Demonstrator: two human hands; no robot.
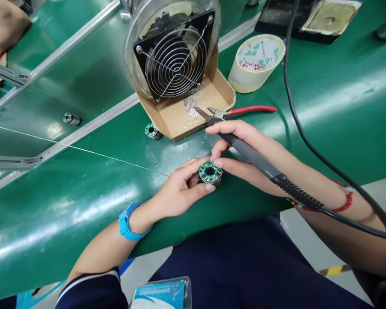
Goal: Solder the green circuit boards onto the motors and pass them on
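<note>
My left hand (180,189) pinches a small cylindrical part topped by a ring-shaped green circuit board (210,172), held low over the green table. A soldering iron (257,156) lies across my right hand (241,148), its tip pointing up and left, away from the board. The right thumb and a finger reach to the board's upper right edge; whether they press on it I cannot tell. A thin solder wire (109,155) runs from the left toward my left hand, where its end is hidden.
Ahead is a fan with a wire guard (176,71), with a cardboard tray (170,122) of wire clippings below. Red-handled cutters (252,110) rest at the tray. Nearby are a tape roll (241,79), another board part (152,131) and a black cable (304,133). Across the rail, another person's hand (6,25).
</note>
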